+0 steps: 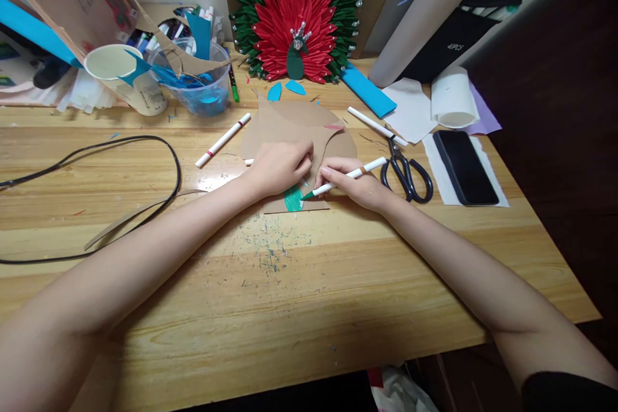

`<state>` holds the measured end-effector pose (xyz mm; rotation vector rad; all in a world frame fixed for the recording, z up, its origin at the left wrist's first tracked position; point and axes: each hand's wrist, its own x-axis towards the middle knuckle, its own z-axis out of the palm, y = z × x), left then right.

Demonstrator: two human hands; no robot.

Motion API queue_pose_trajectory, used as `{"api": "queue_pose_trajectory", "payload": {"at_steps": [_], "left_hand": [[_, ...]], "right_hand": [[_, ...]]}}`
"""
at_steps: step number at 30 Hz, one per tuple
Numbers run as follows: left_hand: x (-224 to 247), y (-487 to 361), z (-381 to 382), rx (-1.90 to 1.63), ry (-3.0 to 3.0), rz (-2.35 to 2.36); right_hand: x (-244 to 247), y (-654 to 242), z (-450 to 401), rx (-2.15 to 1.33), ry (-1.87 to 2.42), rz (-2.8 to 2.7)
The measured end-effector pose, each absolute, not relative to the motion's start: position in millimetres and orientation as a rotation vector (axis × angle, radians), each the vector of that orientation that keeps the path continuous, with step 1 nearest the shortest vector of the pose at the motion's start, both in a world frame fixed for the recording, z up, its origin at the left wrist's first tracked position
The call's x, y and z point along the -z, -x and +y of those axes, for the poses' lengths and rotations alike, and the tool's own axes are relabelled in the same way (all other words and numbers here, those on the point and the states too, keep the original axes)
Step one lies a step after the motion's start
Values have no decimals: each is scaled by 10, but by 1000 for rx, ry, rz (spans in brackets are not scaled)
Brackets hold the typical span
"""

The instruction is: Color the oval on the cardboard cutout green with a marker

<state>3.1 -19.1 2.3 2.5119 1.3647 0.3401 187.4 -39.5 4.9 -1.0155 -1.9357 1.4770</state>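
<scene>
My right hand [348, 184] grips a white felt-tip marker [373, 166] with a brown band near its back end. The marker's green tip touches the right edge of a small paper cutout [293, 199], mostly coloured green with pale patches. Curled fingers of my left hand [282, 167] press the cutout down from above, and its upper part is hidden under them. Beneath both hands lies brown cardboard [290, 117] with a curved cut edge on the right.
Beside my right hand lie black-handled scissors [407, 175], another marker [376, 125] and a phone [466, 167]. A red-banded marker [223, 140], a paper cup [123, 80] and a plastic tub [203, 93] are left. Behind stands a red-and-green paper peacock [297, 19]. A black cord [176, 167] loops leftward.
</scene>
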Motion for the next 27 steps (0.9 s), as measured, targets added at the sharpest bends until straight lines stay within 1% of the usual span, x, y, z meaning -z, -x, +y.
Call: {"api": "queue_pose_trajectory", "payload": {"at_steps": [27], "left_hand": [[-41, -30, -195, -302, -2527, 1382]], "right_hand": [[-41, -1877, -399, -1476, 1020, -1922]]}}
